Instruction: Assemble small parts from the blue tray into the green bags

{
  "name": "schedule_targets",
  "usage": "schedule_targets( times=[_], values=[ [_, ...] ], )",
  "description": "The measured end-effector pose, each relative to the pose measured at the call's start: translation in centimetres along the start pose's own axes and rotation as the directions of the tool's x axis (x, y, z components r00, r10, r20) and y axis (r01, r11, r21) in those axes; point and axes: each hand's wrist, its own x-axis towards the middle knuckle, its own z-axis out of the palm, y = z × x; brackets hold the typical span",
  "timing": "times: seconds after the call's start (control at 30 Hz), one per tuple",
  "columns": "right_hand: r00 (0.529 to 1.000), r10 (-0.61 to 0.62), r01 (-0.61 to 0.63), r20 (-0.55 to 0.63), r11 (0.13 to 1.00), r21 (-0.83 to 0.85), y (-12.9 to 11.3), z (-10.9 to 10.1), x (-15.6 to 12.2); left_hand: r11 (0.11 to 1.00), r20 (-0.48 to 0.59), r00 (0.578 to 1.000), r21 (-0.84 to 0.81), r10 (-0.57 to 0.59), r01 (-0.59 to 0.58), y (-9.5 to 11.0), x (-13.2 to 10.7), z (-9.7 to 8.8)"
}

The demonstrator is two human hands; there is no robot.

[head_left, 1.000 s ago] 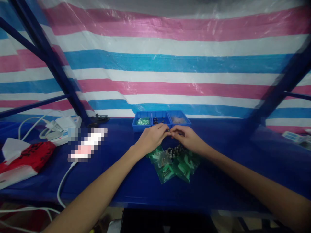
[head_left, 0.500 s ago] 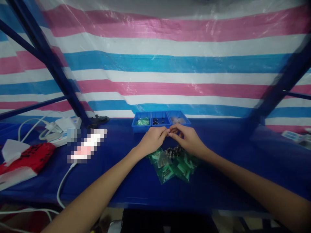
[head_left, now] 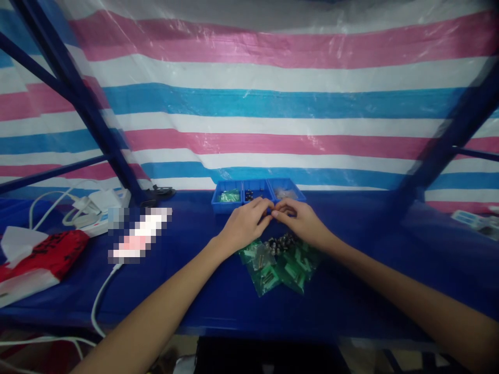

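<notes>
My left hand (head_left: 244, 224) and my right hand (head_left: 301, 222) meet fingertip to fingertip above the blue table (head_left: 202, 291), pinching something small between them that is too tiny to make out. Just below the hands lie several green plastic bags of small parts (head_left: 278, 267) and a loose heap of small dark metal parts (head_left: 281, 242). Behind the hands stands a blue three-compartment tray (head_left: 257, 194) with green bags on the left, dark parts in the middle and pale parts on the right.
A white power strip with cables (head_left: 95, 208) and a red and white bag (head_left: 37, 257) lie at the left. A white cable (head_left: 99, 296) hangs over the front edge. Dark blue frame posts (head_left: 89, 114) rise on both sides before a striped tarp (head_left: 273, 104).
Both hands have stayed together over the parts, with only small finger movements; my right hand's fingers curled slightly tighter towards my left.
</notes>
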Motion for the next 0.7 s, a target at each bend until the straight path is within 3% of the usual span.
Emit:
schedule_targets(
  times=[0.23, 0.37, 0.5, 0.6, 0.7],
  values=[
    [0.991, 0.066, -0.079, 0.118, 0.991, 0.105, -0.16, 0.00, -0.03, 0.998, 0.017, 1.000, 0.063, -0.001, 0.000, -0.23, -0.12, -0.06],
    [0.991, 0.036, -0.048, 0.129, 0.994, 0.093, -0.10, -0.13, 0.05, 0.999, -0.008, 0.999, 0.028, -0.046, 0.046, -0.30, 0.00, -0.06],
    [0.995, -0.062, 0.073, 0.075, 0.987, -0.144, -0.57, -0.15, -0.23, 0.995, -0.005, 0.996, -0.044, -0.092, 0.092, -0.56, 0.18, 0.02],
    [0.981, -0.184, 0.194, 0.062, 0.906, -0.375, -0.83, -0.16, -0.49, 0.989, 0.019, 0.994, -0.094, -0.110, 0.111, -0.75, 0.33, 0.07],
    [0.966, -0.244, 0.254, 0.084, 0.843, -0.473, -0.77, -0.22, -0.60, 0.986, 0.030, 0.994, -0.127, -0.104, 0.107, -0.76, 0.45, 0.11]
  ],
)
